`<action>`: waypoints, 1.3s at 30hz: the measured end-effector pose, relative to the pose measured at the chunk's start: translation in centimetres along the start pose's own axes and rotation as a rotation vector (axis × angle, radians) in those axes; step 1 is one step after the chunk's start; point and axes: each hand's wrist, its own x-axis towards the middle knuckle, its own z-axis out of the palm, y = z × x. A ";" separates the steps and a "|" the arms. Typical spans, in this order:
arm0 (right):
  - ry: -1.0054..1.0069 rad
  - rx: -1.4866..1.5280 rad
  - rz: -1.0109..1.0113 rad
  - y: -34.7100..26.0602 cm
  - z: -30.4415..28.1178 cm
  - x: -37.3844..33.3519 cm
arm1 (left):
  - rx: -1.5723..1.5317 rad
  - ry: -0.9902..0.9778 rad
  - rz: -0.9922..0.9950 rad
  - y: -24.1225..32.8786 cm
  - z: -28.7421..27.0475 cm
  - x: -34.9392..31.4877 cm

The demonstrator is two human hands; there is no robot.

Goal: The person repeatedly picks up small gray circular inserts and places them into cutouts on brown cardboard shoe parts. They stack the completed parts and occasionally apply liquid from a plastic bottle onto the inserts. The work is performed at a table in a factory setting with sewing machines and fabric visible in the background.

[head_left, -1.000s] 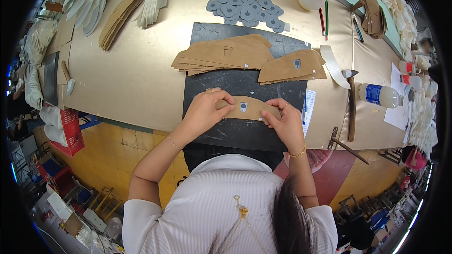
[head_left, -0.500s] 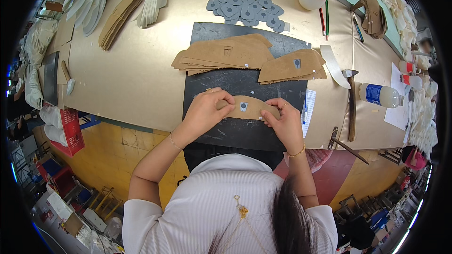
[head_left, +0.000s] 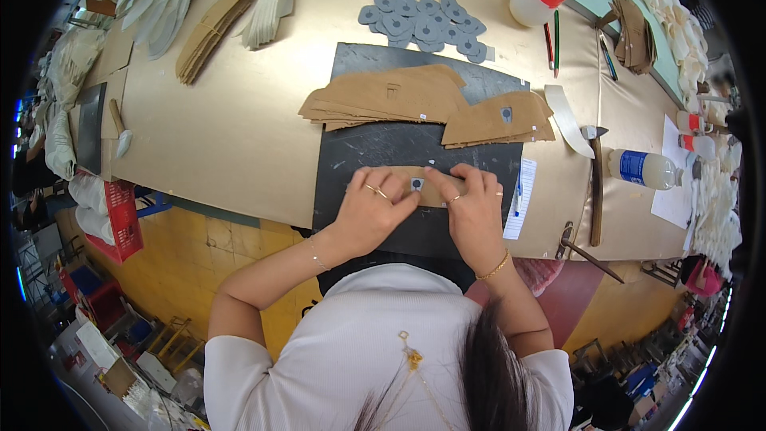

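Observation:
A brown leather-like piece [head_left: 432, 195] lies on the black mat [head_left: 367, 147] near the table's front edge, with a small grey patch [head_left: 416, 184] at its middle. My left hand [head_left: 373, 204] grips its left part with curled fingers, the thumb pressed beside the patch. From the right, my right hand [head_left: 477, 211] is closed over the other part, its index finger reaching along the piece. Both hands hide much of it. Beyond them lie a larger brown stack [head_left: 383, 97] and a smaller brown stack [head_left: 496, 121] whose top piece carries a similar patch.
Many grey patches [head_left: 427, 25] are heaped behind the mat. On the right are a hammer [head_left: 595, 183], a second hammer [head_left: 586, 254], a water bottle [head_left: 645, 169], a curved pale strip [head_left: 566, 120] and a paper sheet [head_left: 520, 199]. Bundled brown pieces [head_left: 211, 36] lie left.
My fingers have moved from the piece's two ends inward, closer to the patch, and cover more of it. The view has shifted slightly, too.

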 end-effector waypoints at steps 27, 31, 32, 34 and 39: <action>-0.014 -0.094 -0.208 -1.0 0.1 0.5 | 0.002 -0.066 0.044 -0.5 2.5 -1.7; -0.024 -0.059 -0.196 -0.4 0.2 0.7 | -0.045 -0.173 0.037 -1.1 1.7 -0.8; -0.034 -0.041 -0.184 -0.2 0.2 0.8 | -0.048 -0.192 0.033 -1.3 1.6 -0.6; -0.049 -0.011 -0.168 0.0 0.1 0.9 | -0.057 -0.232 0.022 -1.5 1.7 -0.6; -0.060 0.023 -0.150 -0.2 0.1 0.9 | -0.055 -0.176 0.022 -1.1 2.0 -1.0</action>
